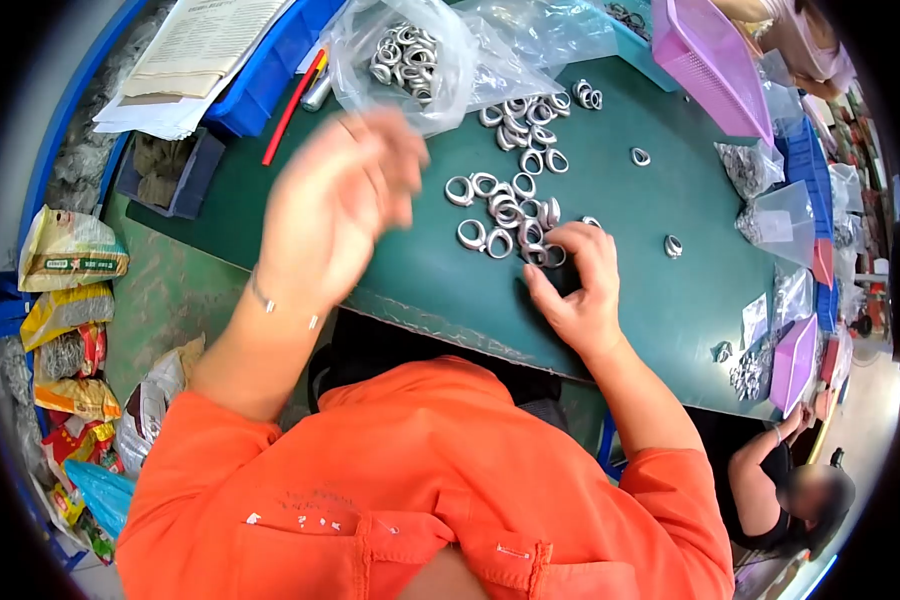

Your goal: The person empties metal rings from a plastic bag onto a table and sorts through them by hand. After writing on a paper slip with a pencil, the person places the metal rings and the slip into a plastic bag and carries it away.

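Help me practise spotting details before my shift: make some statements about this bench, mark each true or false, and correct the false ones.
1. The right hand is at the loose rings. True.
2. The left hand shows more sharply than the right. False: the left hand is the blurred one.
3. The clear bag has rings in it. True.
4. The red pen lies to the right of the bag. False: the red pen lies to its left in the view.
5. The person's shirt is orange. True.
6. All the loose rings lie in one pile. False: some lie apart at the right.
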`<action>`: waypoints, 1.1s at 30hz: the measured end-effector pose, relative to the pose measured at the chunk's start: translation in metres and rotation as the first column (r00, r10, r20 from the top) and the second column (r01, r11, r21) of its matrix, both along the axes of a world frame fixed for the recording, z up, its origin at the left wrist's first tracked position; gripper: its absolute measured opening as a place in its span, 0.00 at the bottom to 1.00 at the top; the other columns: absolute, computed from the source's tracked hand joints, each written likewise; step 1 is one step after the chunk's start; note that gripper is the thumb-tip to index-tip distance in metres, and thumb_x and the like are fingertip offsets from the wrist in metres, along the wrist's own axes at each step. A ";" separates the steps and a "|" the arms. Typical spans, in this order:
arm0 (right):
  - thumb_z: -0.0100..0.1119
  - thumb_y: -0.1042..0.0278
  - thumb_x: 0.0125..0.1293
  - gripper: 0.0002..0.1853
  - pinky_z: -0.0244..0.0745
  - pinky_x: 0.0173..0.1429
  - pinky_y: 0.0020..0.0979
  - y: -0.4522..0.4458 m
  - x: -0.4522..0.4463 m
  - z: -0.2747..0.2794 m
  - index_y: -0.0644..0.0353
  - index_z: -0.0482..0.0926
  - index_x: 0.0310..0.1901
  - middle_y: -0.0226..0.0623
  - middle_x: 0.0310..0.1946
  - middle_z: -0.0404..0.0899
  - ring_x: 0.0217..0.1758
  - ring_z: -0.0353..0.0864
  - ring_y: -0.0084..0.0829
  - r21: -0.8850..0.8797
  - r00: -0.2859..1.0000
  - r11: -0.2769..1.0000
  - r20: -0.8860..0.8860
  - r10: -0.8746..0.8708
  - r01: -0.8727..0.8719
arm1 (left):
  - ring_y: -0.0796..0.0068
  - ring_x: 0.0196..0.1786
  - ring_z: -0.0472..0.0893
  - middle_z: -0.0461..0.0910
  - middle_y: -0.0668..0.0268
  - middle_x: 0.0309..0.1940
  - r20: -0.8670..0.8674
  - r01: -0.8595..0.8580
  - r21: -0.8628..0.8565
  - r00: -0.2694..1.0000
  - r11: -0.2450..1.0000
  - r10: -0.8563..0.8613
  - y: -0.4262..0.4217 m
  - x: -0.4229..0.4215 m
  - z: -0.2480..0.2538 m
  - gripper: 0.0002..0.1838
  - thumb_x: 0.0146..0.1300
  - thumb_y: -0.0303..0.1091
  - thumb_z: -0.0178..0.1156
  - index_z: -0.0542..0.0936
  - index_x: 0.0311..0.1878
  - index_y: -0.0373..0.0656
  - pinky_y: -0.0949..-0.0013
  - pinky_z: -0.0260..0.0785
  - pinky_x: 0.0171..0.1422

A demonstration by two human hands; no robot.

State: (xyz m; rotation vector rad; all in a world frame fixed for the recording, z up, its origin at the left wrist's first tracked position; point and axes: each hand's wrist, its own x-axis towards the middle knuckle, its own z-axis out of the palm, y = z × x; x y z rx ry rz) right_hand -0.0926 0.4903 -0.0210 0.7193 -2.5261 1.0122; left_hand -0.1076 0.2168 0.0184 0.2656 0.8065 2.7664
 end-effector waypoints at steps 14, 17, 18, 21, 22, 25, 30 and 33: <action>0.64 0.71 0.52 0.16 0.68 0.47 0.38 0.019 -0.018 0.013 0.57 0.77 0.44 0.38 0.41 0.76 0.45 0.75 0.40 0.197 0.910 0.902 -0.085 0.406 -0.384 | 0.48 0.54 0.76 0.73 0.47 0.54 0.417 0.222 0.812 0.426 0.540 -0.803 0.108 0.121 -0.120 0.24 0.70 0.43 0.41 0.69 0.57 0.32 0.55 0.74 0.51; 0.63 0.73 0.52 0.17 0.67 0.49 0.38 0.019 -0.043 0.011 0.56 0.77 0.45 0.39 0.42 0.77 0.46 0.75 0.40 0.249 0.955 0.945 -0.149 0.255 -0.213 | 0.59 0.48 0.79 0.77 0.53 0.47 0.568 0.272 0.665 0.421 0.695 -0.708 0.117 0.117 -0.128 0.19 0.69 0.41 0.45 0.72 0.53 0.36 0.64 0.74 0.39; 0.64 0.74 0.51 0.17 0.67 0.49 0.37 0.021 -0.046 0.004 0.57 0.77 0.45 0.39 0.42 0.77 0.46 0.75 0.41 0.211 0.958 0.946 -0.098 0.271 -0.246 | 0.61 0.47 0.79 0.78 0.54 0.45 0.657 0.325 0.511 0.449 0.796 -0.605 0.115 0.115 -0.124 0.18 0.69 0.40 0.46 0.73 0.53 0.37 0.65 0.74 0.38; 0.65 0.76 0.49 0.18 0.67 0.49 0.37 0.027 -0.044 0.003 0.58 0.77 0.45 0.39 0.43 0.77 0.45 0.75 0.41 0.121 0.966 0.963 -0.058 0.250 -0.242 | 0.67 0.43 0.79 0.78 0.57 0.43 0.760 0.314 0.455 0.351 0.833 -0.547 0.104 0.105 -0.083 0.16 0.68 0.39 0.48 0.74 0.50 0.37 0.71 0.72 0.36; 0.65 0.77 0.48 0.19 0.67 0.49 0.37 0.030 -0.043 0.004 0.58 0.76 0.44 0.39 0.43 0.77 0.45 0.75 0.41 0.075 0.972 0.973 -0.068 0.225 -0.220 | 0.67 0.43 0.79 0.78 0.57 0.43 0.759 0.321 0.457 0.345 0.829 -0.552 0.102 0.103 -0.077 0.16 0.68 0.39 0.48 0.74 0.50 0.37 0.71 0.72 0.36; 0.64 0.77 0.49 0.16 0.69 0.49 0.37 0.045 -0.050 0.009 0.60 0.76 0.42 0.40 0.39 0.76 0.42 0.74 0.41 -0.038 0.995 0.994 0.020 0.102 -0.101 | 0.72 0.36 0.76 0.77 0.61 0.37 0.865 0.465 0.235 0.301 0.853 -0.402 0.098 0.101 -0.073 0.14 0.68 0.36 0.50 0.76 0.47 0.35 0.76 0.66 0.30; 0.59 0.78 0.51 0.14 0.68 0.49 0.36 0.049 -0.044 0.001 0.58 0.75 0.42 0.41 0.42 0.71 0.44 0.71 0.40 0.016 0.949 0.977 0.243 0.203 -0.213 | 0.86 0.20 0.59 0.70 0.69 0.26 0.657 0.776 0.012 0.469 0.630 -0.590 0.078 0.096 -0.047 0.12 0.68 0.32 0.50 0.78 0.40 0.34 0.82 0.48 0.20; 0.58 0.81 0.51 0.16 0.65 0.50 0.35 0.035 -0.037 0.003 0.56 0.76 0.43 0.40 0.42 0.70 0.44 0.70 0.39 -0.037 0.935 0.963 0.232 0.267 -0.266 | 0.86 0.20 0.59 0.69 0.69 0.25 0.576 0.648 -0.027 0.632 0.761 -0.518 0.073 0.090 -0.032 0.12 0.69 0.31 0.48 0.78 0.40 0.33 0.82 0.50 0.20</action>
